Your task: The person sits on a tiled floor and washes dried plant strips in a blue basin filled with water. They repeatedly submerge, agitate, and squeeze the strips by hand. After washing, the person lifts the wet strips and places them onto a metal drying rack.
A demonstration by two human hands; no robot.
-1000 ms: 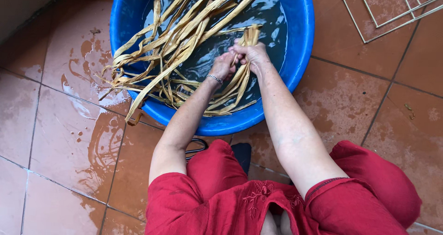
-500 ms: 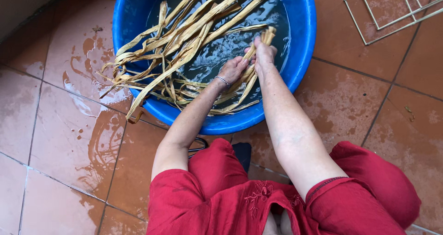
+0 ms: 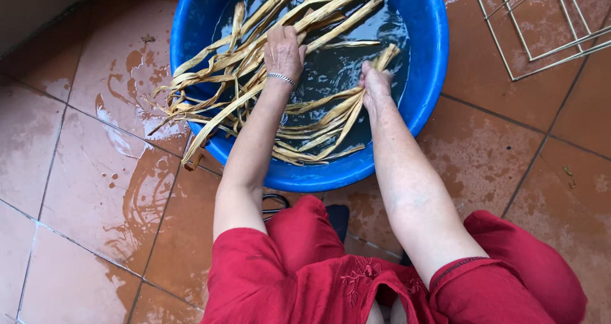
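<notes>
Round blue plastic basin [image 3: 428, 88] on wet terracotta floor tiles [image 3: 114, 190], holding dark water. Long tan dried leaf strips [image 3: 210, 76] soak inside, ends draped over the near-left rim. Left hand [image 3: 283, 50], fingers spread, presses the strips down, likely to keep them submerged. Right hand [image 3: 375, 82] closed around a bundle of strips [image 3: 331, 117], gathering them together.

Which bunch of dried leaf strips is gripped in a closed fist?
The smaller bunch in the right hand; the left hand only rests flat on the bigger pile.

wet terracotta tile floor [image 3: 95, 190], blue basin [image 3: 426, 63], wire rack [image 3: 541, 25]
</notes>
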